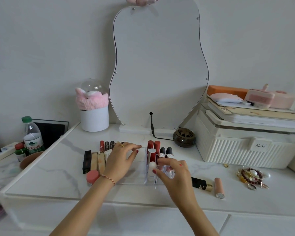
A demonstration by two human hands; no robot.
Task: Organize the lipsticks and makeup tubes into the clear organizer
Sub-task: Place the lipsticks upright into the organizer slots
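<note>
A person's two hands work over the clear organizer [149,169] at the middle of a marble worktop [58,176], sorting lip colours into its upright slots. The right hand [174,174] reaches over the organizer's front right corner, its thumb and fingers apparently pinching the white-capped tube [152,168] standing in a front slot, though the grip is hard to read from this angle. The left hand [121,160] rests spread and relaxed on the organizer's left, unfilled part, probably to steady it, holding nothing. Two tall red lipsticks [153,145] and two black-capped ones [165,150] already stand in the organizer's rear slots. Left of the organizer, a row of dark tubes [106,145], a black stick [86,161], beige tubes [97,161] and a pink jar [92,178] lie unsorted. Right of it wait a black-and-gold lipstick [202,183] and a pink tube [219,188], with a heap of bracelets [252,176] beyond. Behind the organizer stand a curvy mirror [158,65], a brass burner [184,137] and a ribbed storage box [245,147]; the right forearm blocks the nearest reach to the two waiting sticks.
</note>
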